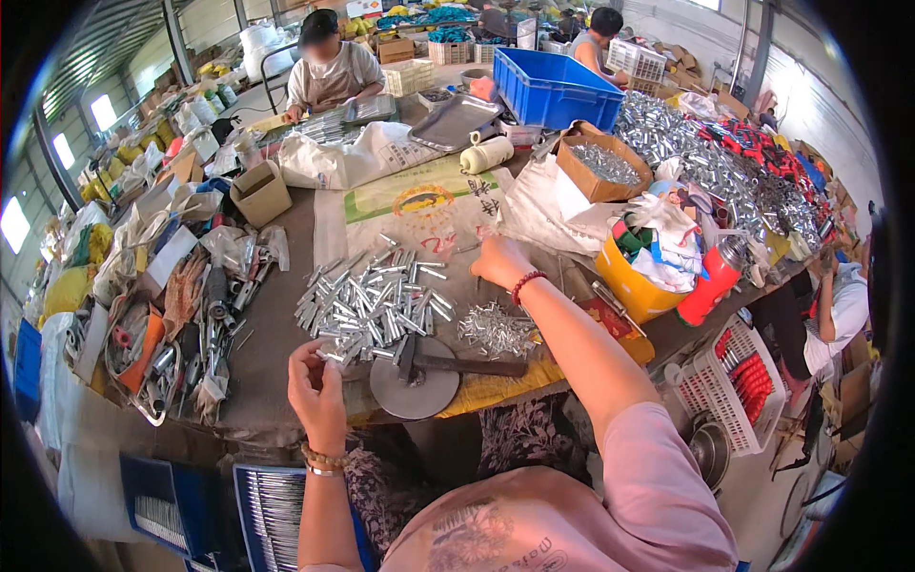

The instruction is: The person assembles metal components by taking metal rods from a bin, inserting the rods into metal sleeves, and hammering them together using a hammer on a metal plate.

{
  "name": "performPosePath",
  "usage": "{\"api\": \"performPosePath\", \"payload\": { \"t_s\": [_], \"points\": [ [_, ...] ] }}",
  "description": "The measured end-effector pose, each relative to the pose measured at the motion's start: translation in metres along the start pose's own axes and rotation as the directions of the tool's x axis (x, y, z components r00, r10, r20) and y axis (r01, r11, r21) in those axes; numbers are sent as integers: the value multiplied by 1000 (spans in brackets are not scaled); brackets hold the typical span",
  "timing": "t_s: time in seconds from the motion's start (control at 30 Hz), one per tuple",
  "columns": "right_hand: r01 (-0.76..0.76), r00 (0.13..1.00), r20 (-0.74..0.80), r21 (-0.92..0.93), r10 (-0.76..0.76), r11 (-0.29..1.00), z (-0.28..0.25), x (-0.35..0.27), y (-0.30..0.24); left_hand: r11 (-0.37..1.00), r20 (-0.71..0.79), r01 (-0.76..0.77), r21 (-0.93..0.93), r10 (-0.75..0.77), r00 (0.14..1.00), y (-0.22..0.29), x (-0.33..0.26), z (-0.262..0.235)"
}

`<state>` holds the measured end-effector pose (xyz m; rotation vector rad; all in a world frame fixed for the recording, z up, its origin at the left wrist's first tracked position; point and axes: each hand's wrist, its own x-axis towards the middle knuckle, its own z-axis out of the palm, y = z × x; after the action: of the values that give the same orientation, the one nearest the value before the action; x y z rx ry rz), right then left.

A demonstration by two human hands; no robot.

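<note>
A heap of shiny metal tubular pieces (376,300) lies on the table before me. My left hand (317,389) is at its near left edge, fingers curled in a pinch; a silvery piece shows by the fingertips, but I cannot tell if it is held. Beyond a smaller pile of thin metal pins (498,329), my right hand (505,263) points down with its fingers drawn together. Whatever they hold is hidden or too small to name. A hammer (457,362) rests with its head on a round metal plate (413,393) at the table's near edge.
Tools and bags crowd the left, beside an open cardboard box (260,194). To the right stand a yellow bucket (637,281), a red flask (710,281) and a box of small parts (602,170). Behind are a blue crate (556,91) and a person (334,71) working.
</note>
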<state>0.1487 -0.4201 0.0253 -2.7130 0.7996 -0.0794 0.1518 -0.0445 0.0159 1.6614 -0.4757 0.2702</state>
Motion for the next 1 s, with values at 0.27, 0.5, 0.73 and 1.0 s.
{"api": "performPosePath", "payload": {
  "t_s": [0.27, 0.5, 0.73, 1.0],
  "points": [
    [-80, 996, -10, 202, 83, 976, -14, -8, -2, 940, 162, 264, -218, -232, 959, 28, -30, -3],
    [64, 934, 60, 942, -353, 330, -33, -102, -38, 980, 309, 200, -17, -185, 933, 22, -40, 1],
    [623, 753, -196, 522, -628, 583, 5, -201, -59, 981, 346, 61, 182, -122, 930, 32, -45, -7],
    [685, 729, -245, 255, -640, 683, 10, -215, -64, 936, 338, -164, 310, 53, 940, 38, -44, -9]
  ]
}}
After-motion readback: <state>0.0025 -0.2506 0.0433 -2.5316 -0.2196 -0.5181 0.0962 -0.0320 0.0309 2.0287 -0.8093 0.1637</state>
